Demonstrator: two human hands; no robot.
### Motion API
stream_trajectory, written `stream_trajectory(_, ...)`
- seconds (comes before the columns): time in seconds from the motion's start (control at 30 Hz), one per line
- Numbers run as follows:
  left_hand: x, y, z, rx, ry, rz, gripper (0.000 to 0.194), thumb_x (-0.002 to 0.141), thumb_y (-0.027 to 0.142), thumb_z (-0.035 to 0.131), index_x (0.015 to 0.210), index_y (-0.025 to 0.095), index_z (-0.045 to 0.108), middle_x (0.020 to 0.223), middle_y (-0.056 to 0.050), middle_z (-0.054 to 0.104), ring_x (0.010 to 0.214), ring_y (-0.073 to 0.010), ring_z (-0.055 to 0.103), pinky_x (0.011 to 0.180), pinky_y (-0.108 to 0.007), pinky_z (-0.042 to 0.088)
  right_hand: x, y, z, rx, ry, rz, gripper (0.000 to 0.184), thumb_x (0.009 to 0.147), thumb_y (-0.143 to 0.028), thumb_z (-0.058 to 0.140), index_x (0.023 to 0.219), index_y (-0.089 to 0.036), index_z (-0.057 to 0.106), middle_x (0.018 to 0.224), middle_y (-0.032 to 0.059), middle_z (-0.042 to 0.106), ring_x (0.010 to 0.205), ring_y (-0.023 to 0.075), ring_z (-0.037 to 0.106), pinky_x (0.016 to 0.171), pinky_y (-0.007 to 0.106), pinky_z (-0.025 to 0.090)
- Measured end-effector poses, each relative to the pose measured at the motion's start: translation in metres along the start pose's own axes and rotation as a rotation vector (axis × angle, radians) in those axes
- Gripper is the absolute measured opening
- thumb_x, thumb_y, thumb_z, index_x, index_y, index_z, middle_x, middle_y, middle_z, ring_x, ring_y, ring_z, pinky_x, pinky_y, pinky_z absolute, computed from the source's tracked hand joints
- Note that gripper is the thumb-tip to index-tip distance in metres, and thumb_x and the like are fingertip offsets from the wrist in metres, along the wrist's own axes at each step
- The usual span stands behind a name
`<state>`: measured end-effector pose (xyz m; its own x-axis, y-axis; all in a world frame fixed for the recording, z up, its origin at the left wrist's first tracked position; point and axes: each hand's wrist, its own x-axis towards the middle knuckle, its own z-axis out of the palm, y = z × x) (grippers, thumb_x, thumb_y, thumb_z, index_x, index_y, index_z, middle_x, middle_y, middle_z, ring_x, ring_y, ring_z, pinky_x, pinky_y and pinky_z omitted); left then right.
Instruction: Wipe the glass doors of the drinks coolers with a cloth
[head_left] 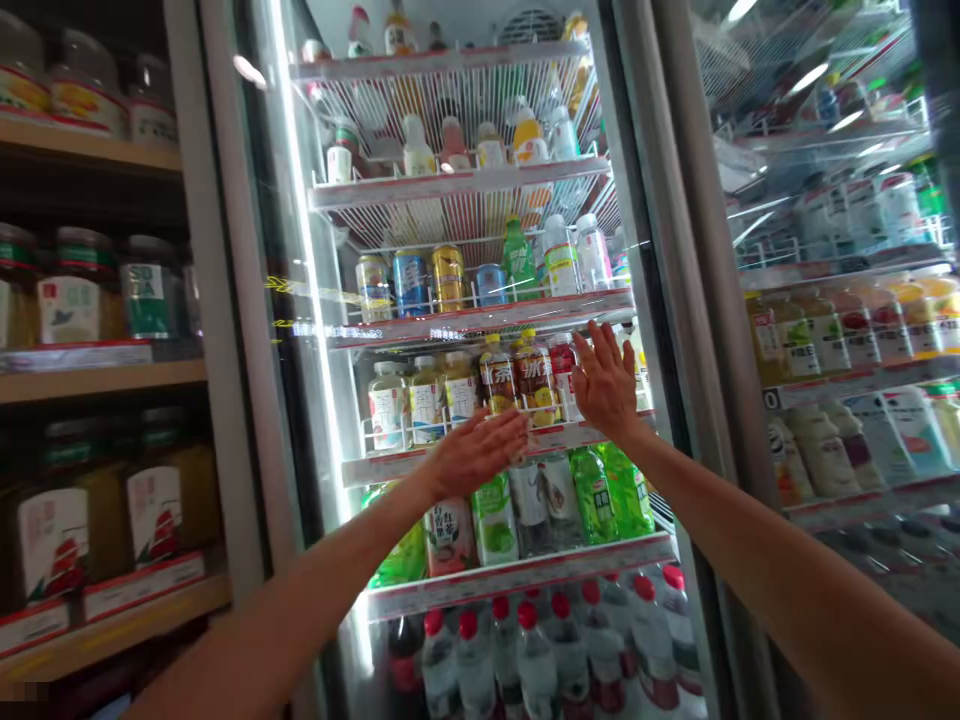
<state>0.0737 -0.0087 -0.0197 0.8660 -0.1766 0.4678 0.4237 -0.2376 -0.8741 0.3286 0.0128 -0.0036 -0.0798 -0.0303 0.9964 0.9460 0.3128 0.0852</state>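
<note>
Both my arms reach toward a lit drinks fridge [501, 576]. My left hand [480, 450] is open and holds nothing, its fingers stretched to the right in front of the shelf edge below the brown iced tea bottles [534, 378]. Higher and to the right, my right hand [606, 380] is raised open and empty, fingers up, partly covering a red-labelled bottle [563, 370]. Reflections lie across the fridge front like those on glass; whether either hand touches it I cannot tell. Green bottles [600, 495] and a pink-labelled bottle [450, 535] stand one shelf lower.
Wooden shelves [105, 380] with jars stand at the left. Several red-capped water bottles [536, 650] fill the fridge bottom; cans [448, 280] stand above the tea. A metal frame post [690, 260] separates a second drinks fridge [862, 375] at the right.
</note>
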Motion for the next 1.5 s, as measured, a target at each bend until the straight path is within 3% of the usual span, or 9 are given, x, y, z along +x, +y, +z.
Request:
stream_trajectory(0.2, -0.027, -0.034, -0.015, 0.133, 0.082, -0.565, 0.042, 0.086, 0.022, 0.044, 0.127, 0.015, 0.041, 0.138, -0.015, 0.038, 0.133, -0.0217, 0.024, 0.109, -0.045, 0.023, -0.002, -0.002, -0.001, -0.001, -0.007, 0.013, 0.053, 0.087, -0.026, 0.036, 0.139, -0.029, 0.023, 0.147, 0.0016, 0.024, 0.136, 0.0235, 0.019, 0.109, 0.051, 0.018)
stream_trajectory(0.27, -0.038, -0.019, -0.017, 0.097, 0.076, -0.508, 0.041, 0.085, 0.021, 0.045, 0.125, 0.014, 0.042, 0.137, -0.015, 0.039, 0.133, -0.0223, 0.025, 0.108, -0.045, 0.024, -0.005, -0.004, -0.001, -0.003, -0.007, 0.007, 0.053, 0.087, -0.027, 0.036, 0.138, -0.028, 0.024, 0.148, 0.0021, 0.023, 0.136, 0.0239, 0.019, 0.108, 0.052, 0.018)
stream_trajectory(0.4, -0.064, 0.009, -0.023, -0.045, -0.068, -0.044, 0.036, 0.084, 0.02, 0.048, 0.12, 0.022, 0.047, 0.132, -0.005, 0.048, 0.131, -0.017, 0.031, 0.111, -0.04, 0.021, -0.013, -0.007, -0.001, -0.007, -0.018, -0.027, 0.054, 0.086, -0.028, 0.038, 0.138, -0.028, 0.025, 0.148, 0.003, 0.022, 0.136, 0.0258, 0.018, 0.107, 0.054, 0.018)
stream_trajectory(0.63, -0.101, -0.035, -0.039, 0.169, 0.115, -0.691, 0.051, 0.087, 0.021, 0.043, 0.135, 0.015, 0.026, 0.147, -0.013, 0.019, 0.136, -0.0227, 0.016, 0.111, -0.048, 0.012, -0.016, -0.01, -0.002, -0.027, -0.015, -0.02, 0.051, 0.087, -0.028, 0.038, 0.137, -0.029, 0.028, 0.147, 0.0025, 0.024, 0.136, 0.0254, 0.019, 0.108, 0.052, 0.019)
stream_trajectory(0.83, -0.115, 0.013, -0.033, 0.004, -0.085, -0.251, 0.043, 0.084, 0.026, 0.049, 0.126, 0.031, 0.039, 0.129, 0.0, 0.051, 0.127, -0.0136, 0.037, 0.111, -0.037, 0.021, -0.02, -0.01, -0.001, -0.03, -0.003, -0.028, 0.052, 0.087, -0.029, 0.038, 0.137, -0.029, 0.027, 0.147, 0.0025, 0.024, 0.136, 0.0251, 0.02, 0.107, 0.051, 0.019)
stream_trajectory(1.03, -0.147, -0.009, -0.043, 0.198, 0.089, -0.766, 0.058, 0.085, 0.021, 0.046, 0.138, 0.021, 0.022, 0.147, -0.01, 0.019, 0.134, -0.0252, 0.021, 0.11, -0.051, 0.014, -0.024, -0.008, 0.001, -0.046, 0.0, -0.039, 0.049, 0.087, -0.029, 0.037, 0.135, -0.026, 0.032, 0.146, 0.0042, 0.026, 0.136, 0.0238, 0.019, 0.108, 0.05, 0.019)
stream_trajectory(1.27, -0.148, 0.044, -0.04, -0.005, -0.098, -0.355, 0.052, 0.083, 0.023, 0.051, 0.131, 0.03, 0.034, 0.128, -0.003, 0.052, 0.126, -0.0158, 0.038, 0.111, -0.04, 0.023, -0.025, -0.008, 0.001, -0.024, -0.011, -0.028, 0.051, 0.086, -0.028, 0.038, 0.136, -0.027, 0.03, 0.147, 0.0027, 0.024, 0.136, 0.0238, 0.018, 0.108, 0.05, 0.018)
stream_trajectory(1.4, -0.149, 0.023, -0.041, 0.177, 0.04, -0.716, 0.057, 0.084, 0.022, 0.049, 0.137, 0.024, 0.027, 0.141, -0.011, 0.032, 0.133, -0.0202, 0.026, 0.112, -0.046, 0.012, -0.025, -0.009, 0.0, -0.031, -0.005, -0.035, 0.05, 0.086, -0.028, 0.038, 0.136, -0.027, 0.031, 0.147, 0.0026, 0.026, 0.136, 0.0241, 0.02, 0.108, 0.05, 0.019)
stream_trajectory(1.5, -0.149, 0.03, -0.04, 0.166, 0.018, -0.685, 0.058, 0.084, 0.022, 0.05, 0.137, 0.023, 0.026, 0.142, -0.012, 0.032, 0.133, -0.0214, 0.025, 0.112, -0.047, 0.014, -0.028, -0.01, 0.0, -0.034, -0.001, -0.034, 0.052, 0.085, -0.026, 0.04, 0.136, -0.026, 0.031, 0.147, 0.0034, 0.025, 0.136, 0.0246, 0.02, 0.108, 0.051, 0.02)
